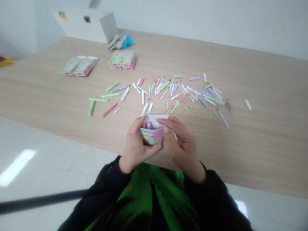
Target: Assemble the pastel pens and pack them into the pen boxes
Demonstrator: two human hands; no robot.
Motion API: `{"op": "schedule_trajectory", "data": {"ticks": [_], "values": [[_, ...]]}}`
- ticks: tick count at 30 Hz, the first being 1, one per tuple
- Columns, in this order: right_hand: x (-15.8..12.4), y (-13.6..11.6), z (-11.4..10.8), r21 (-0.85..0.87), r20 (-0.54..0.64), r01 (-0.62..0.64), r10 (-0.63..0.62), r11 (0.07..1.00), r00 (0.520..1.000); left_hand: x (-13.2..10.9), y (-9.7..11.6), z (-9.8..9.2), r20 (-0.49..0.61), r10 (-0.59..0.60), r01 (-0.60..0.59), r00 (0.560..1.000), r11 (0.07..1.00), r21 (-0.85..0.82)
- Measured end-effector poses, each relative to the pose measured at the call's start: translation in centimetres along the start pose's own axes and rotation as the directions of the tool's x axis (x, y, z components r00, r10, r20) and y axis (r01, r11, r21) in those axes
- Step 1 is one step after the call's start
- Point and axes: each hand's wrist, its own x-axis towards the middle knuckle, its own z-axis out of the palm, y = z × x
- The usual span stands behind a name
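A small pastel pink-and-green cardboard box is held near the table's front edge, its top open and white inside. My left hand wraps around its left side, thumb across the front. With thumb and forefinger, my right hand pinches the box's right top edge, by a side flap. A few pens with purple and reddish ends show inside; the rest of the contents is hidden. Just beyond the box lie many scattered pen parts: white, green, red, blue and purple barrels and caps, and thin dark-tipped refills.
Two matching boxes stand side by side at the back, and two more boxes lie to their left. Grey and blue gloves rest beside a large white carton. At right is a lone white cap.
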Motion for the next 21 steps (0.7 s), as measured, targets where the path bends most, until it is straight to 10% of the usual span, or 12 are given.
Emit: {"op": "schedule_trajectory", "data": {"ticks": [10,16,21], "values": [[0.9,0.6,-0.6,0.082,-0.061,-0.075,0.080,0.994,0.995,0.4,-0.1,0.2,0.003,0.040,-0.040,0.999,0.998,-0.044],[2.1,-0.8,-1.5,0.142,0.240,-0.148,0.111,0.979,0.964,0.8,0.3,0.1,0.005,-0.016,0.016,1.000,0.991,-0.135],[2.1,-0.7,-0.9,0.187,0.218,-0.071,0.030,0.980,0.976,0.7,0.0,0.4,-0.010,0.010,-0.012,1.000,0.987,-0.159]]}}
